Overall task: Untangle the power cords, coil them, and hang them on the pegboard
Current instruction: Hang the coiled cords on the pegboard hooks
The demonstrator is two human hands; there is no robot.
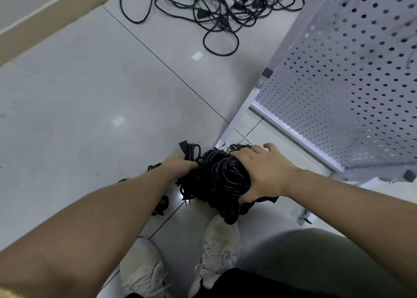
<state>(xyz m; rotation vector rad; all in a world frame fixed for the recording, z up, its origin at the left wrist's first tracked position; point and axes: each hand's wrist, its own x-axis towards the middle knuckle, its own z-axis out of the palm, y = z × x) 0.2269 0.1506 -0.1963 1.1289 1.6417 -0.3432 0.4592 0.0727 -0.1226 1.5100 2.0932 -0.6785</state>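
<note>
Fingers of right hand curl round coiled cords; left hand grips too (fingertips buried).

You're over a glossy pale grey tiled floor with thin dark grout lines. Tan baseboard strip runs top left. Overhead light glare spots on tiles.

One head-worn wide-angle view, steeply downward and close over the floor beside the pegboard.
</note>
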